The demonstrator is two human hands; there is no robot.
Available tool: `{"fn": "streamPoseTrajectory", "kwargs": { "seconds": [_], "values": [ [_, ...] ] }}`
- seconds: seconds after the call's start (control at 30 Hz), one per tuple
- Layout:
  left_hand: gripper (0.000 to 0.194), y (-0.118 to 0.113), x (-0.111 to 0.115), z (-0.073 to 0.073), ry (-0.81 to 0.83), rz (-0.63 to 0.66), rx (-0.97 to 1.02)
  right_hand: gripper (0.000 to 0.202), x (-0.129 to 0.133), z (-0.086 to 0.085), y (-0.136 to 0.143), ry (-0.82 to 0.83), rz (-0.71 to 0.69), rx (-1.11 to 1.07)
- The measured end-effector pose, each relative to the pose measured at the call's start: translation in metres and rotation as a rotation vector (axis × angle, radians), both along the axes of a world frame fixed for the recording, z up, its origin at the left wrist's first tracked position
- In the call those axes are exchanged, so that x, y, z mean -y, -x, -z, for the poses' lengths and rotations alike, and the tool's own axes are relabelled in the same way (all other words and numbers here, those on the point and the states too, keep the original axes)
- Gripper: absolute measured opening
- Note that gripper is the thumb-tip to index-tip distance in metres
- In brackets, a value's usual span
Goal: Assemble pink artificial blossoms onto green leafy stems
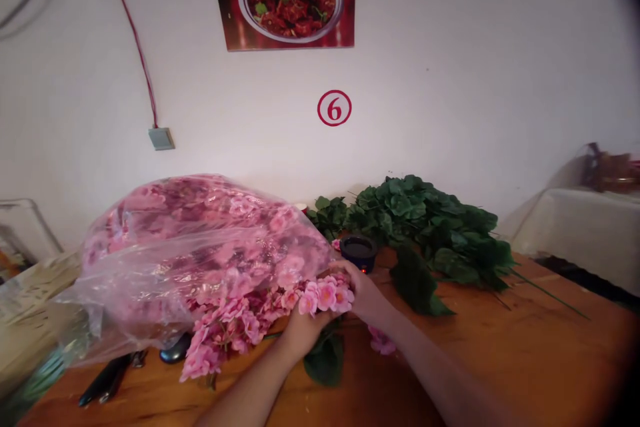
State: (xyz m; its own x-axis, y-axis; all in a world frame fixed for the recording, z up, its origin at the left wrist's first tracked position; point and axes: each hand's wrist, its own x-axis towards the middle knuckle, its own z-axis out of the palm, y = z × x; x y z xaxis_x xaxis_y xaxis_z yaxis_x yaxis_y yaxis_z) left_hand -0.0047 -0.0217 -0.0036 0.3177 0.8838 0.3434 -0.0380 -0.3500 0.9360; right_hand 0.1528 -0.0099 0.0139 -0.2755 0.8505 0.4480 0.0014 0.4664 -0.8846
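Note:
In the middle of the head view, a small bunch of pink artificial flowers (326,296) is between my two hands. My left hand (306,332) is closed on it from below, its fingers partly covered by the petals. From the right, my right hand (357,285) curls its fingers around the back of the same bunch. Below the hands hangs a broad green artificial leaf (325,359). More pink flowers (225,333) spill out of a large clear plastic bag (200,247) at the left. Another pink blossom (381,340) lies partly behind my right forearm.
A dark round pot (358,252) with a small red light stands just beyond my right hand. Green artificial leaves (425,227) are piled at the back right of the wooden table (500,353). At the front left lie a black-handled tool (106,379) and a dark rounded object (175,349).

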Motion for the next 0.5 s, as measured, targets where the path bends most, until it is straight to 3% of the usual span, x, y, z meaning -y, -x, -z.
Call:
{"fn": "streamPoseTrajectory", "kwargs": {
  "seconds": [0.13, 0.23, 0.37, 0.5],
  "values": [
    [0.038, -0.001, -0.007, 0.008, -0.006, 0.032, -0.022, 0.024, -0.004, 0.004, -0.001, -0.036, 0.080, 0.183],
    [0.030, 0.000, -0.010, 0.012, -0.031, 0.019, -0.094, 0.014, -0.002, 0.006, -0.001, -0.087, 0.138, 0.256],
    [0.021, 0.002, -0.014, 0.015, -0.091, -0.027, -0.188, 0.022, 0.007, 0.001, 0.003, -0.148, 0.191, 0.345],
    [0.025, 0.003, -0.014, 0.012, -0.124, 0.017, -0.174, 0.042, 0.015, -0.009, 0.002, -0.154, 0.131, 0.317]
  ]
}}
